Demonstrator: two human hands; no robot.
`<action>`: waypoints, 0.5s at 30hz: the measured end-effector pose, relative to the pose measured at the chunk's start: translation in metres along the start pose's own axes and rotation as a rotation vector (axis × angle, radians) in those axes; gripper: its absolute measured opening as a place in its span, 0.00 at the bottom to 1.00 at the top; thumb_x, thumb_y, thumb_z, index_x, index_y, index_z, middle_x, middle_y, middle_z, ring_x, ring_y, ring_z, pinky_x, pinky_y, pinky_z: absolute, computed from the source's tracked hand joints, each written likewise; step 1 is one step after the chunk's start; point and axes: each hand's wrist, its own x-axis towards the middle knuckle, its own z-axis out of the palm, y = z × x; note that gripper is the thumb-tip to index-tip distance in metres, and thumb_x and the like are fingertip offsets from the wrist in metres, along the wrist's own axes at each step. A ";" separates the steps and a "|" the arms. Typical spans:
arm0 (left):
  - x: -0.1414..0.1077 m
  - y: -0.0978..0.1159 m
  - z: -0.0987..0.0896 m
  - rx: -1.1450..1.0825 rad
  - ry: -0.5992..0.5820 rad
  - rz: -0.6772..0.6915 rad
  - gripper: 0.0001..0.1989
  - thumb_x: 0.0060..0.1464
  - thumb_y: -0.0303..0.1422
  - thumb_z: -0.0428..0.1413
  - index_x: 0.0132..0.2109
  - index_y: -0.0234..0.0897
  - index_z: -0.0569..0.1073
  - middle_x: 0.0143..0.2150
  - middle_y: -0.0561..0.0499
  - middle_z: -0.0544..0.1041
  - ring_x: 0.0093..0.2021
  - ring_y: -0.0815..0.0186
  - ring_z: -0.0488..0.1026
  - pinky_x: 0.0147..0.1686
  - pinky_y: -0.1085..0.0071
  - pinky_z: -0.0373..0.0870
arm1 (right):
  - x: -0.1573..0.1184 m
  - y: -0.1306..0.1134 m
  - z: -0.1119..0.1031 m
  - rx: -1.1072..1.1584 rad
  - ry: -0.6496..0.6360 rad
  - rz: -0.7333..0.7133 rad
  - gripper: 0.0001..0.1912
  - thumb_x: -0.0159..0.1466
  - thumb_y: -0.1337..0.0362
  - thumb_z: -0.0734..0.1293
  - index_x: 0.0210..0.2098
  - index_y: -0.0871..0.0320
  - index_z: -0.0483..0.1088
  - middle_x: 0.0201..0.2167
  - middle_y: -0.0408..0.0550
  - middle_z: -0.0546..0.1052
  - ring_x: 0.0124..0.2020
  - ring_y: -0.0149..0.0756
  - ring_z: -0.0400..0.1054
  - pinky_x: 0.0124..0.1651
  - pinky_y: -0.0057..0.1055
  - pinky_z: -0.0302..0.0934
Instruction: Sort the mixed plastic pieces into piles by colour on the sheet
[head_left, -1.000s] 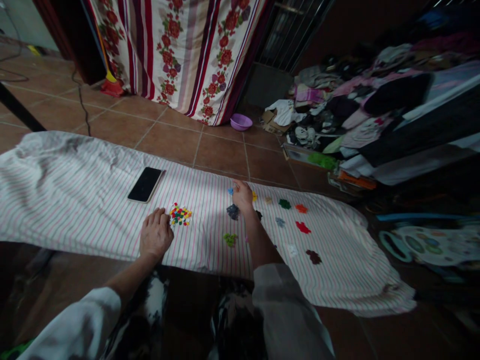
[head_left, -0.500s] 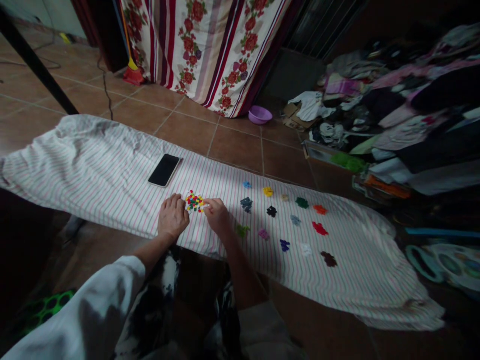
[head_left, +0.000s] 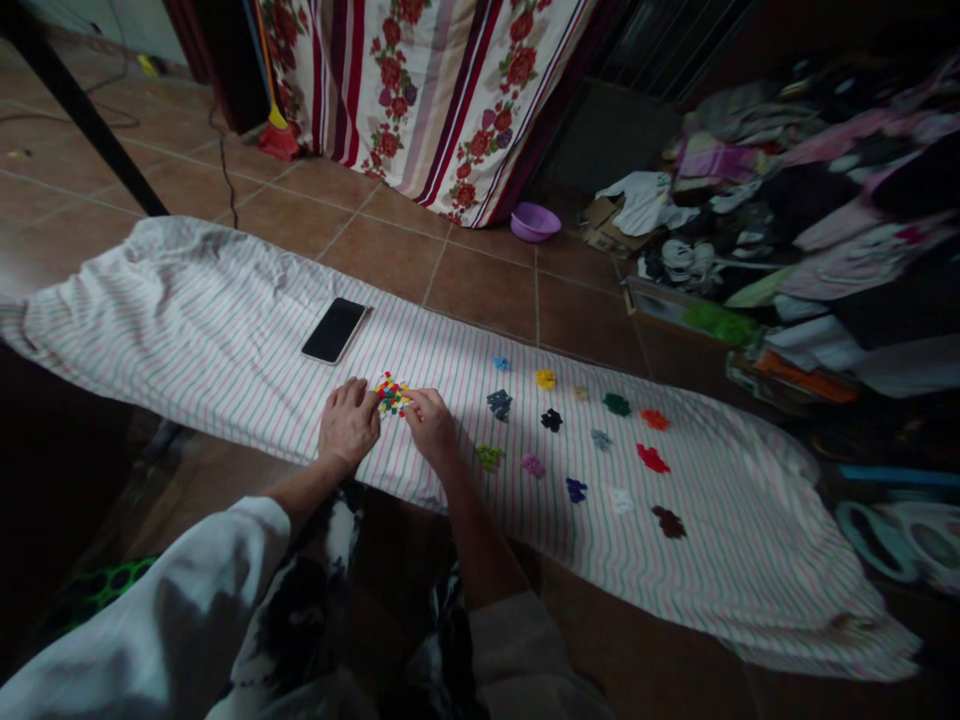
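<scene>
A small patch of tiny red, yellow, green and white pieces (head_left: 390, 395) lies on the striped cloth, between my two hands. My left hand (head_left: 350, 420) rests palm down at its left edge, fingers bent and close together. From the right, my right hand (head_left: 433, 425) reaches in with thumb and index finger pinched at the patch's edge. Whatever is between the fingers of either hand is too small or hidden to make out. Right of my hands, little piles sorted by colour lie in rows, among them yellow (head_left: 545, 379), black (head_left: 551, 419), lime green (head_left: 490, 457) and red (head_left: 653, 458).
A phone (head_left: 335, 330) with a dark screen lies on the striped cloth (head_left: 225, 330), beyond my left hand. Past the cloth are a purple basin (head_left: 535, 222), a floral curtain (head_left: 442, 100) and a broom (head_left: 279, 138). Clothes (head_left: 840, 200) are heaped at the right.
The view has shifted slightly, so the cloth's right side appears farther right. My hands stay at the patch of pieces, with only a small shift of the right fingers along its edge.
</scene>
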 end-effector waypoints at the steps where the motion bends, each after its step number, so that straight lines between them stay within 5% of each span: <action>1: 0.000 0.000 0.000 -0.007 0.000 -0.002 0.12 0.60 0.32 0.45 0.45 0.39 0.71 0.56 0.41 0.71 0.61 0.53 0.63 0.56 0.55 0.60 | 0.000 -0.001 0.001 0.009 0.004 -0.008 0.16 0.64 0.67 0.60 0.49 0.52 0.74 0.45 0.48 0.73 0.42 0.35 0.69 0.46 0.31 0.66; 15: 0.000 -0.001 0.004 -0.053 0.030 -0.025 0.12 0.60 0.30 0.44 0.45 0.36 0.71 0.55 0.40 0.73 0.60 0.54 0.64 0.57 0.56 0.59 | 0.008 -0.014 0.009 -0.077 -0.001 -0.104 0.11 0.63 0.68 0.63 0.43 0.54 0.74 0.46 0.52 0.70 0.50 0.40 0.65 0.54 0.37 0.63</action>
